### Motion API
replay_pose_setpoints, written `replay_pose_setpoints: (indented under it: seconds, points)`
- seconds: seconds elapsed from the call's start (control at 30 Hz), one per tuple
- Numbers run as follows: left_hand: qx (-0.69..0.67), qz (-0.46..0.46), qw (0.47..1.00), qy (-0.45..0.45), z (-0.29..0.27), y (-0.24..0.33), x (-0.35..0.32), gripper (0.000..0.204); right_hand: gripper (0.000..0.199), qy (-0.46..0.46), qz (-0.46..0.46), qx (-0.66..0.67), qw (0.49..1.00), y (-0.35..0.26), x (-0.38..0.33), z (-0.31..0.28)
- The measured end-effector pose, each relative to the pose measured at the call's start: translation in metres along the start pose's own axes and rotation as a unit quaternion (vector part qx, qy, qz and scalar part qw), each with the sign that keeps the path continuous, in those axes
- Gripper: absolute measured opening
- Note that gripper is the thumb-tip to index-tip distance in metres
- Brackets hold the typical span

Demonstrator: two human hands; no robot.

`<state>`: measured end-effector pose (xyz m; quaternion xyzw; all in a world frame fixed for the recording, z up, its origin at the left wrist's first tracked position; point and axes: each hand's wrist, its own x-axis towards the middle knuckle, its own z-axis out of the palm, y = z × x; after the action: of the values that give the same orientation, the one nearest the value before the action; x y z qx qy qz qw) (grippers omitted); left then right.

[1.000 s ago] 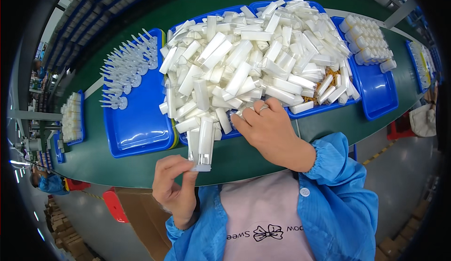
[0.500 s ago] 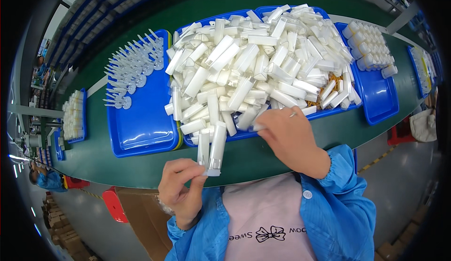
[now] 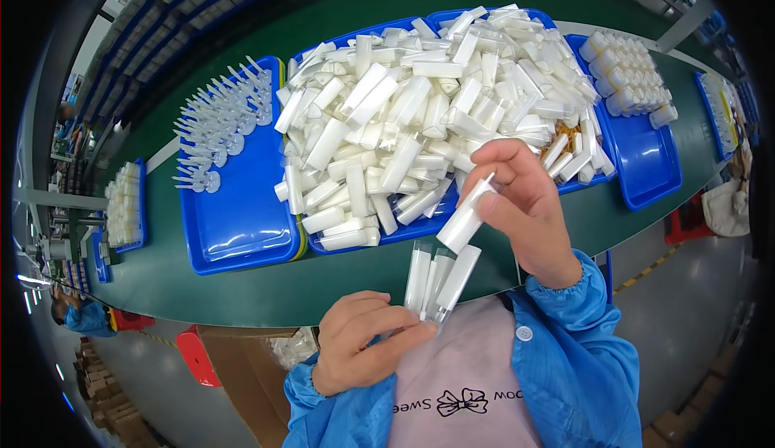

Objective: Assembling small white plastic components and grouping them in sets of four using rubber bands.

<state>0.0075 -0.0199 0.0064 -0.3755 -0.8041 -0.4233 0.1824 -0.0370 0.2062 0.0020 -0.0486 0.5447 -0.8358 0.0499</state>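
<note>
My left hand (image 3: 359, 339) pinches a small fan of white tubes with clear ends (image 3: 458, 280) by their lower ends, just over the table's near edge. Between the thumb and fingers of my right hand (image 3: 529, 210) is a single white tube (image 3: 462, 226), tilted, its lower end close above the fan. Beyond both hands lies a big heap of the same white tubes (image 3: 404, 101), loose and pointing all ways. Blue trays (image 3: 436, 226) hold the heap.
On the left, a blue tray (image 3: 242, 234) carries rows of clear upright pieces with round bases (image 3: 226, 117). At the right, another blue tray (image 3: 650, 165) holds packed white-and-yellowish containers (image 3: 622, 73). A cardboard box (image 3: 242, 367) stands below the green table (image 3: 339, 274).
My right hand has come back from the heap's near edge with a tube raised in it. My left hand has shifted right, and its fan now shows another tube.
</note>
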Motion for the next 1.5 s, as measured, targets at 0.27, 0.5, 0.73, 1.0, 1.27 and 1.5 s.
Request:
replay_pose_setpoints:
  seconds: [0.27, 0.5, 0.73, 1.0, 1.27, 1.5]
  points:
    - [-0.006, 0.01, 1.0, -0.019, -0.001, -0.001, 0.003, 0.023, 0.028, -0.034, 0.009, -0.027, 0.999, 0.007, 0.001, -0.002]
    - [-0.002, 0.029, 0.999, -0.025, 0.002, 0.0, 0.002, 0.027, 0.027, -0.048, 0.06, -0.071, 0.995, 0.001, 0.001, -0.005]
    - [-0.01, 0.046, 0.998, -0.052, 0.002, 0.004, -0.003, 0.029, 0.024, -0.122, 0.096, -0.082, 0.984, -0.003, 0.002, -0.011]
    - [-0.047, 0.021, 0.999, -0.015, 0.0, -0.002, -0.017, 0.038, 0.028, -0.111, 0.056, -0.091, 0.988, 0.005, -0.021, 0.011]
    - [-0.448, -0.35, 0.818, -0.085, 0.023, -0.015, -0.001, 0.096, 0.029, -0.135, -0.155, -0.423, 0.882, -0.002, -0.028, 0.014]
    - [-0.71, -0.415, 0.548, -0.153, 0.034, -0.028, -0.003, 0.076, 0.064, -0.107, -0.221, -0.424, 0.872, -0.01, -0.035, 0.017]
